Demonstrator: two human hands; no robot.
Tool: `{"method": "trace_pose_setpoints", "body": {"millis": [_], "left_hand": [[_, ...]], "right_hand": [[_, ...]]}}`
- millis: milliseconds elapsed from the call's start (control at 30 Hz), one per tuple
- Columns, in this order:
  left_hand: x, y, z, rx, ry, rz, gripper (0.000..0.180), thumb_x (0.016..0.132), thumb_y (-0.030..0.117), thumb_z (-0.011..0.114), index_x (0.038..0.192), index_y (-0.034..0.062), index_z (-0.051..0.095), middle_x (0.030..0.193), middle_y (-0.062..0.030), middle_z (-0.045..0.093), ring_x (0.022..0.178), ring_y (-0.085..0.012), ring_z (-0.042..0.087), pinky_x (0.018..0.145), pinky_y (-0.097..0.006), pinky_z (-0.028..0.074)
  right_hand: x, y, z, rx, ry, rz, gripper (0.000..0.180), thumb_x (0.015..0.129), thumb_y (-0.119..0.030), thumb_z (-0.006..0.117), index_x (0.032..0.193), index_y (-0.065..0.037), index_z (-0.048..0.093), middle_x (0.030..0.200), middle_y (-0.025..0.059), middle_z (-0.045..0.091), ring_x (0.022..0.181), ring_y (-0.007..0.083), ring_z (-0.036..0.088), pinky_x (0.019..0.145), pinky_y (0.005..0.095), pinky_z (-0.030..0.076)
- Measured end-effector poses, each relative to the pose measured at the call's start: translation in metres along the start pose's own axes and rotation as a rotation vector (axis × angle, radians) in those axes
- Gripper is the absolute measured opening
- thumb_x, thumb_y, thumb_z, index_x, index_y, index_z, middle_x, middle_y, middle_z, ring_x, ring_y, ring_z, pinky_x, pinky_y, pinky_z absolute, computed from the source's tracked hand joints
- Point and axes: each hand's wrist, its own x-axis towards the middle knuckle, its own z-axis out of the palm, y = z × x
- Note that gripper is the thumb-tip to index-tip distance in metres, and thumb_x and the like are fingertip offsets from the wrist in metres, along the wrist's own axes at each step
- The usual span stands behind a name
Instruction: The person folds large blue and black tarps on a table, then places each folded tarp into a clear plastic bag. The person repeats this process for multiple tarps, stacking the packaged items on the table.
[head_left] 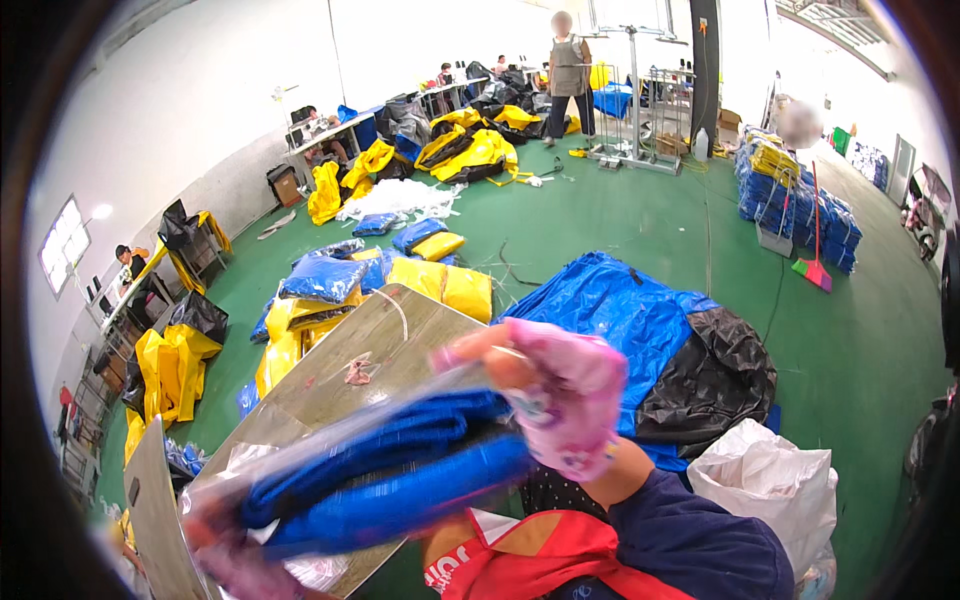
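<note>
Blue fabric, folded and sealed in a clear plastic bag, stretches between two gloved hands above a grey worktable, which serves as the landmark here. The right hand, in a pink patterned glove, closes tightly on the bag's upper right end, fingers curled over the plastic, just past the table's right edge. The left hand, blurred by motion at the table's near left corner, appears to clutch the bag's lower end, though how firm that hold is cannot be told. The bag itself hangs slanted over the near part of the table, low at the left and high at the right. On the tabletop behind the bag lies a small pinkish scrap. Beyond the table's far edge sit yellow folded bundles and blue packed bundles on the green floor. To the right of the table a large blue tarp spreads over the floor, with a black sheet lying against its right side and a white sack nearer the viewer. To the left of the table more yellow material is heaped. Far behind the table a person stands beside a metal stand.
</note>
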Motion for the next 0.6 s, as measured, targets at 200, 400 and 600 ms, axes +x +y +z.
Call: {"method": "trace_pose_setpoints", "body": {"millis": [200,400,600], "left_hand": [[0.021,-0.036,0.021,0.255,-0.061,-0.488,0.039,0.094,0.044,0.053,0.089,0.0058,0.063,0.08,-0.0115,0.067,0.079,-0.0213,0.063,0.079,-0.033,0.048],[-0.048,-0.268,-0.018,0.408,-0.172,-0.994,0.031,0.086,0.032,0.053,0.083,0.0047,0.068,0.074,-0.0067,0.062,0.061,-0.0194,0.055,0.061,-0.032,0.046],[-0.09,-0.302,-0.025,0.907,-0.123,-0.313,0.067,0.088,0.051,0.057,0.139,0.0087,0.047,0.138,-0.0209,0.05,0.129,-0.0273,0.046,0.112,-0.035,0.031]], "right_hand": [[0.012,0.073,0.0,-0.082,-0.274,0.59,0.019,0.09,-0.002,0.057,0.107,0.001,0.065,0.072,0.0038,0.062,0.058,0.0101,0.06,0.053,0.0257,0.049],[-0.082,0.222,0.03,-0.893,-0.59,0.334,0.052,0.091,-0.039,0.054,0.13,-0.005,0.053,0.116,0.0163,0.061,0.108,0.0348,0.057,0.088,0.0475,0.046],[-0.178,0.218,0.06,-1.061,-1.25,0.307,0.082,0.088,-0.073,0.032,0.153,-0.022,0.022,0.158,0.0071,0.021,0.144,0.0395,0.02,0.111,0.0671,0.005]]}}
